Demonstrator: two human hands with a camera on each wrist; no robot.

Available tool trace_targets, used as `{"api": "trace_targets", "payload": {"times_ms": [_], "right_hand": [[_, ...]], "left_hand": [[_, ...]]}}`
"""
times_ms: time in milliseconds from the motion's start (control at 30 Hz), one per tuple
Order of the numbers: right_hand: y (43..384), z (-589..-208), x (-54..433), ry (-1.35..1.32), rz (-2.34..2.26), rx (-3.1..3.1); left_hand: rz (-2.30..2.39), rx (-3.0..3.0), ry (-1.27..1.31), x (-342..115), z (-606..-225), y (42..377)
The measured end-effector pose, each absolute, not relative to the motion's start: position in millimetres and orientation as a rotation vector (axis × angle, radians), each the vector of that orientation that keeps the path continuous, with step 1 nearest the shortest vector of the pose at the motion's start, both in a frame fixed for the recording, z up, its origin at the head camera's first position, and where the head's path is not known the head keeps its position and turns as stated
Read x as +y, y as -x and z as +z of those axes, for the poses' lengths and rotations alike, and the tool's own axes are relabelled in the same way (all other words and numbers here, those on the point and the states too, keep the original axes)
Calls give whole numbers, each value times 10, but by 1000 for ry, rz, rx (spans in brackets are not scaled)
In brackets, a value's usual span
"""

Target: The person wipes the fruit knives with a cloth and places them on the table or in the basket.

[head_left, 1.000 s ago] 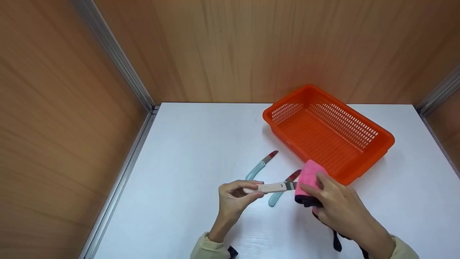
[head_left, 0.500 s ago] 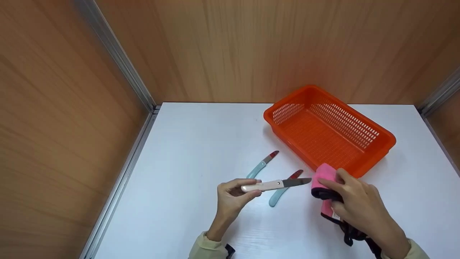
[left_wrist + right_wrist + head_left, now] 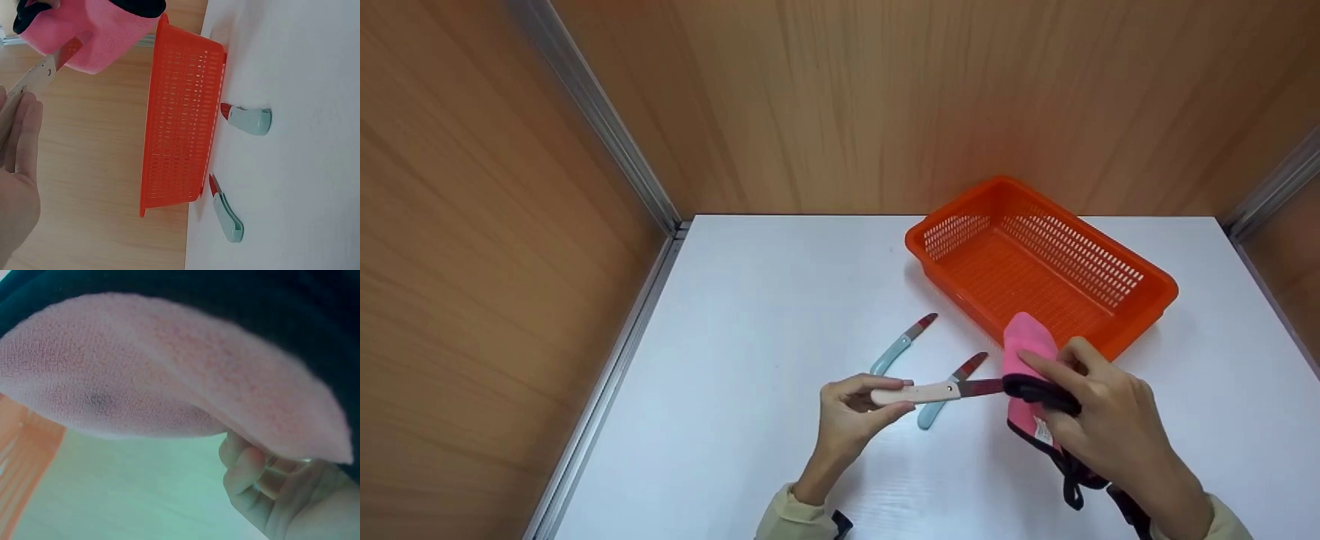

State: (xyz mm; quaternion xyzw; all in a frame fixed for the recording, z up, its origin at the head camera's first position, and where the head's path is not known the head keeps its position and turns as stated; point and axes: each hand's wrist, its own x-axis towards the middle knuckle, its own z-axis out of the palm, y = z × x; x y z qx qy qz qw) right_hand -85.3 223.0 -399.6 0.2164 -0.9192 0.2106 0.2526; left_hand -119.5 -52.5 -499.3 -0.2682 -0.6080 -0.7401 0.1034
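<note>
My left hand [image 3: 844, 424] pinches a folding knife by its white handle [image 3: 930, 392], blade unfolded and pointing right. In my right hand [image 3: 1117, 420] is a pink cloth [image 3: 1027, 341] with black edging, a small white label and a black loop. The blade's tip meets the cloth's near edge in the head view. The left wrist view also has the blade [image 3: 70, 49] against the pink fabric. On the table lie two more knives with light blue handles, one farther back [image 3: 892, 354] and one [image 3: 930, 416] partly behind the white knife. In the right wrist view, cloth [image 3: 225, 377] hides most of the scene.
An orange perforated basket [image 3: 960, 292] stands at the back right of the white table [image 3: 735, 315], angled, just beyond the knives. Wood-grain panels [image 3: 810, 105] rise behind the table and along its left and right sides.
The cloth, which covered most of the blade, slid right off its tip and has now come back left to it. The left hand keeps its grip on the knife almost in place.
</note>
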Motion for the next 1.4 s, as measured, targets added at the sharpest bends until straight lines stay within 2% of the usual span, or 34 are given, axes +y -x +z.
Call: {"api": "trace_targets", "payload": {"times_ms": [500, 1400], "right_hand": [[777, -4093, 1914, -741, 430, -2654], [768, -4125, 2116, -568, 418, -2808]], "left_hand": [[-2300, -1685, 789, -478, -4837, 1123], [-2268, -1663, 765, -672, -4834, 1121]]}}
